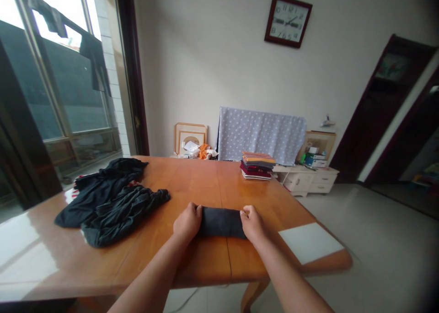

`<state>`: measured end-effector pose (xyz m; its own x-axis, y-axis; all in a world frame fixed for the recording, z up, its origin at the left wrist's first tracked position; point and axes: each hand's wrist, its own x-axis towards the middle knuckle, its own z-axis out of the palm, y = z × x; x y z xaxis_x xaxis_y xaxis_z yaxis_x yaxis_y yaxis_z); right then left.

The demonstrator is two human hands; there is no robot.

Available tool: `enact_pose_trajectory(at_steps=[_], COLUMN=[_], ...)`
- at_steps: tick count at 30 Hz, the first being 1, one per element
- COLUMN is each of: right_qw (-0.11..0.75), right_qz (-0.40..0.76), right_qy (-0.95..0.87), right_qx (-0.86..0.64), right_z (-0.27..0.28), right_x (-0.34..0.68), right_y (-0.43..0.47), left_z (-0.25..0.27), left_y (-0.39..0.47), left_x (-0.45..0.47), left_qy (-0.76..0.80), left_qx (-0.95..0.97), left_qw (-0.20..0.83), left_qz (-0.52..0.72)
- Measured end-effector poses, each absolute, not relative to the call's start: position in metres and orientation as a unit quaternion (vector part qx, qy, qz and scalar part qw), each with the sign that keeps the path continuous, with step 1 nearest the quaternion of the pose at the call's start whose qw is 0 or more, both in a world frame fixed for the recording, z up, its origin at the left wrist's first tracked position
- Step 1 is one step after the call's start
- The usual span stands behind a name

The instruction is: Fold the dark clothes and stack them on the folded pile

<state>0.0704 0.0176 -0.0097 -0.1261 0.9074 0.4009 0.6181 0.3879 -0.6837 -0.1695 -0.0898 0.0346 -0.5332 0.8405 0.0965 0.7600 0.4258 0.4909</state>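
Between my two hands is a dark, folded piece of clothing (222,222), a flat narrow rectangle at the near side of the wooden table. My left hand (188,219) is closed on its left end, fingers curled round the upper corner. At the opposite end my right hand (253,222) pinches the right corner. Whether the cloth rests on the table or is slightly raised, I cannot tell. Its exact kind does not show in this folded state.
Crumpled dark clothes (116,203) lie in a heap on the table's left. A stack of folded clothes (257,165) stands at the far right. On the near right lies a pale flat sheet (310,242). The wooden table's (192,180) right edge borders open floor.
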Motion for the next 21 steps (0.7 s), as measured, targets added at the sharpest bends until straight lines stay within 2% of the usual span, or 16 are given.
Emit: enact_pose_trajectory(at_steps=[2, 4, 6, 8, 11, 16, 21], right_qw=[0.391, 0.385, 0.384, 0.387, 0.395, 0.364, 0.368], right_qz=[0.177, 0.18, 0.182, 0.186, 0.192, 0.205, 0.077], right_qy=[-0.732, -0.733, -0.731, -0.728, -0.73, -0.737, -0.765], right_qx=[-0.53, -0.531, -0.534, -0.534, -0.523, -0.531, -0.524], right_z=[-0.009, -0.008, -0.01, -0.012, -0.014, -0.004, 0.034], right_x=[0.07, 0.07, 0.07, 0.07, 0.071, 0.075, 0.072], right_y=[0.019, 0.02, 0.021, 0.022, 0.024, 0.021, -0.003], left_z=[0.041, 0.05, 0.058, 0.062, 0.055, 0.03, 0.024], left_y=[-0.092, -0.096, -0.1, -0.101, -0.099, -0.092, -0.091], left_x=[-0.165, -0.159, -0.15, -0.139, -0.126, -0.123, -0.125], left_qy=[0.845, 0.836, 0.794, 0.724, 0.649, 0.656, 0.661], left_qx=[0.473, 0.491, 0.545, 0.626, 0.711, 0.722, 0.719], left_qw=[0.059, -0.007, -0.078, -0.108, -0.096, -0.063, -0.064], left_qz=[0.242, 0.245, 0.258, 0.269, 0.253, 0.21, 0.205])
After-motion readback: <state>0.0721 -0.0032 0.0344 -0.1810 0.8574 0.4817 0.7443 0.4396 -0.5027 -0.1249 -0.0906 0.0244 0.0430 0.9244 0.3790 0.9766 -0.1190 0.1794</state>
